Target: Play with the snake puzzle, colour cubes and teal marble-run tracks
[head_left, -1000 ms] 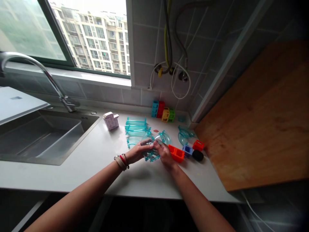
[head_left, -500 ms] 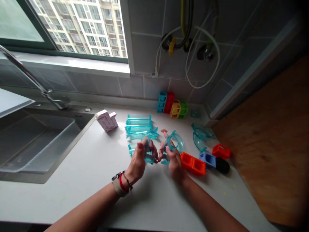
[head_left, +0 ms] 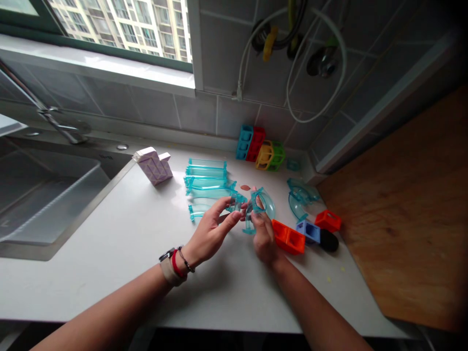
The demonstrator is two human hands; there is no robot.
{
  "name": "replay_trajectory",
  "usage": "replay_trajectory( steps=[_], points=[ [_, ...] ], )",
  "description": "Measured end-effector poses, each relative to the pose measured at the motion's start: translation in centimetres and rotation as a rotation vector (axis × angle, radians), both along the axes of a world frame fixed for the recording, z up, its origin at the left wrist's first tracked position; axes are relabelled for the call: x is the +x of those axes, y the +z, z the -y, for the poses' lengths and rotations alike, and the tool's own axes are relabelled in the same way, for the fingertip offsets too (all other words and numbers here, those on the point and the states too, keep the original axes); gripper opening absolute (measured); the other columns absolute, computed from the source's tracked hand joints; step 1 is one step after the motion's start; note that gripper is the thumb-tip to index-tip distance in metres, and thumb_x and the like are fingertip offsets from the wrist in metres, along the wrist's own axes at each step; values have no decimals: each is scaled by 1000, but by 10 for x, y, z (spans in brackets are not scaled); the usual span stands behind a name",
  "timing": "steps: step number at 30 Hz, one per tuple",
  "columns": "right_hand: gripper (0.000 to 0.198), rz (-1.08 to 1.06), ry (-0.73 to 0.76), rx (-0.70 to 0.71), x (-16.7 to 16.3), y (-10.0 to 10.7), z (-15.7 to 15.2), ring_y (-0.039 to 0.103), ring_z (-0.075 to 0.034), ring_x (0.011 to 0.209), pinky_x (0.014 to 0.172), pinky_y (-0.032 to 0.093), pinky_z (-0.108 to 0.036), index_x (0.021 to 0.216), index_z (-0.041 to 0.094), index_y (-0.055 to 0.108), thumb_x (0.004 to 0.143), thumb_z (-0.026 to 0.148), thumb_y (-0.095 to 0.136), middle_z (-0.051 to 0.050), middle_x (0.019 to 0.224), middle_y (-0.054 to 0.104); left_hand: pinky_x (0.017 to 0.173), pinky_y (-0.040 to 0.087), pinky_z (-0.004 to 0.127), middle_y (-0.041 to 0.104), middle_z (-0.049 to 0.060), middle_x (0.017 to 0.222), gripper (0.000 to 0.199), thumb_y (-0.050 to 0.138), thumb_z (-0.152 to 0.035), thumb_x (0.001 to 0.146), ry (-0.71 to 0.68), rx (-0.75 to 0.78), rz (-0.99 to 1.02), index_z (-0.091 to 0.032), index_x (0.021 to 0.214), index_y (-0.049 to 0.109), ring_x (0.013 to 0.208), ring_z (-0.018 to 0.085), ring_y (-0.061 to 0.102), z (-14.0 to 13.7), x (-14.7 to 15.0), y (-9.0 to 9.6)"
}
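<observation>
My left hand [head_left: 214, 226] is closed, with a small clear teal plastic piece [head_left: 237, 200] between its thumb and fingers. Close beside it, my right hand [head_left: 263, 231] grips a curved clear teal track piece [head_left: 249, 225] by the thumb and fingers. The two held pieces are near each other; whether they touch I cannot tell. Just behind my right hand is another curved teal part [head_left: 268, 204], partly hidden. Straight teal track pieces [head_left: 206, 181] lie in a row behind my left hand. An orange double block [head_left: 288, 237] sits right of my right hand.
A purple-white patterned block [head_left: 153, 166] stands near the sink [head_left: 47, 253]. Blue [head_left: 244, 142], red [head_left: 256, 144], yellow [head_left: 263, 156] and green blocks [head_left: 277, 156] stand by the wall. Curved teal pieces [head_left: 298, 204], a periwinkle block [head_left: 308, 231], a red-orange block [head_left: 328, 221] and a black object [head_left: 329, 241] lie right.
My left hand has turned, its thumb now pointing toward the right hand, and its piece sits higher. My right hand keeps its curved piece. The camera view has shifted somewhat.
</observation>
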State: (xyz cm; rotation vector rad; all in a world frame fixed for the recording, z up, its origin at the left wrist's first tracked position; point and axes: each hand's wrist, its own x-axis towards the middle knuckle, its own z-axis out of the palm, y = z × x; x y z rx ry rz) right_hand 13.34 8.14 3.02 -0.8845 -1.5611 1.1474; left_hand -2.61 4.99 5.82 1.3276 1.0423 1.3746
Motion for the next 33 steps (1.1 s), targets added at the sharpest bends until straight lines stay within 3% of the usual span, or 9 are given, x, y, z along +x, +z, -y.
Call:
replay_trajectory(
  steps=[3,6,10,13,19,22,25,29,33],
  points=[
    [59,92,1,86,1,-2,0,57,-28,131,113,46,-47,162,29,35,107,48,41,-10,148,56,108,51,42,66,12,137,44,68,-47,95,47,-17,-21,-21,131,66,125,30,63,0,1,-4],
    [54,143,13,133,2,-2,-1,49,-28,142,121,38,-49,159,29,42,108,47,45,-9,149,56,113,48,44,66,12,140,49,69,-49,94,78,-31,-15,-21,134,66,129,31,61,0,1,-5],
    [50,103,62,109,2,1,-6,61,-29,128,110,49,-48,148,27,55,102,45,59,-11,139,64,110,50,42,71,12,133,45,62,-52,98,52,-5,35,-20,128,70,125,30,64,-1,-2,3],
    [46,26,62,109,1,6,-7,65,-29,122,103,54,-47,138,29,61,94,40,71,-9,136,66,95,58,36,74,12,123,46,56,-55,101,52,-30,127,-18,123,72,115,28,69,-3,-5,6],
    [35,-27,16,260,-1,23,3,51,-30,142,120,40,-58,127,35,67,94,22,68,-4,146,60,69,60,27,76,12,107,53,58,-65,96,206,-120,139,-15,107,72,98,25,75,-7,-12,10],
    [36,12,-28,296,-1,29,8,54,-30,139,118,43,-59,125,37,69,93,19,68,-3,143,61,65,59,27,76,10,97,56,59,-68,94,234,-120,184,-14,101,70,89,23,76,-9,-15,13],
    [37,24,-91,319,-1,30,10,60,-28,131,113,49,-55,123,37,69,92,18,70,-3,135,63,65,60,28,76,9,93,56,59,-70,93,244,-114,217,-15,97,69,90,25,76,-11,-18,13],
    [36,39,-192,365,-1,31,10,62,-27,126,105,56,-50,123,37,71,92,19,70,-4,130,63,76,62,32,76,12,104,56,61,-70,91,230,-136,217,-14,94,70,103,28,74,-12,-19,13],
    [40,32,-303,406,1,29,7,62,-26,124,97,61,-45,127,38,70,91,21,71,-5,129,61,84,61,36,71,16,128,55,64,-67,91,69,-264,313,-15,106,72,111,30,71,-12,-18,16]
  ],
)
